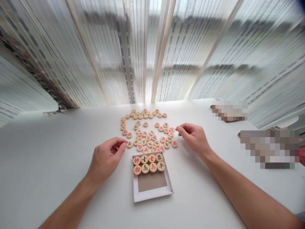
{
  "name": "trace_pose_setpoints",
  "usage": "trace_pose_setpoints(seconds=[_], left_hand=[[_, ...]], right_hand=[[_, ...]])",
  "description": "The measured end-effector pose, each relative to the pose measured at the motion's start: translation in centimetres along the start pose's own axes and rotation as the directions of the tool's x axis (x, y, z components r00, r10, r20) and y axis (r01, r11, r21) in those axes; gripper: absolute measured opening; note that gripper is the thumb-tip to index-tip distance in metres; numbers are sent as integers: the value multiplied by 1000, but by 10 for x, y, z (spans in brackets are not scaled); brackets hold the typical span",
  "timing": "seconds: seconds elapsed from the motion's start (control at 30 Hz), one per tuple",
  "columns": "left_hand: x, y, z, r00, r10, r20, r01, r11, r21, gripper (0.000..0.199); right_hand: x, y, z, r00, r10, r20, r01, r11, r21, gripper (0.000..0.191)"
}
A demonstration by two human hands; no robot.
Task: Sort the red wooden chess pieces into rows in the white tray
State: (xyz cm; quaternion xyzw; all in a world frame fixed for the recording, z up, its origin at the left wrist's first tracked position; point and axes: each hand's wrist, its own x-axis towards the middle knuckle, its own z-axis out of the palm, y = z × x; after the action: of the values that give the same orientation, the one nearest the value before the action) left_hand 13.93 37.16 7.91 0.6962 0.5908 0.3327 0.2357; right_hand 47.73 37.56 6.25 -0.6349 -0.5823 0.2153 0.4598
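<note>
Round wooden Chinese chess pieces [148,138] with red or black characters lie spread on the white table. My left hand [105,156] rests at their left side, thumb and fingertips drawn together. Right at those tips is a black-marked piece [129,144]; whether they touch it I cannot tell. On the other side, my right hand [194,136] has curled fingers and a closed thumb, close to a red-marked piece [172,129]. Nothing shows in either hand. Between my forearms sits a shallow white box [152,193], holding two rows of larger-looking pieces [145,168], face up, at its far end.
A row of pieces [135,116], mostly blank side up, lines the far side of the spread. Two blurred-out objects, one farther back [230,111] and one nearer [269,148], lie at the right. Striped sheer curtains [147,51] hang behind the table [59,159].
</note>
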Motion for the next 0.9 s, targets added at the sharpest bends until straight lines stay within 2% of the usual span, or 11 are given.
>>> trace_pose_setpoints(seconds=[0.3,0.47,0.7,0.9], left_hand=[[-1,5,-2,999,0,-34,1,999,41,26],[-2,5,-2,1000,6,-31,-5,1000,25,28],[-1,3,1,1000,13,-15,-13,1000,0,28],[-3,6,4,998,66,-6,-66,997,-27,24]], right_hand=[[-6,-4,2,998,-36,51,37,999,-15,33],[-1,0,1,998,-23,58,26,999,-47,33],[30,-7,2,997,-37,71,49,984,-168,28],[66,-13,17,988,-115,107,142,944,-297,24]])
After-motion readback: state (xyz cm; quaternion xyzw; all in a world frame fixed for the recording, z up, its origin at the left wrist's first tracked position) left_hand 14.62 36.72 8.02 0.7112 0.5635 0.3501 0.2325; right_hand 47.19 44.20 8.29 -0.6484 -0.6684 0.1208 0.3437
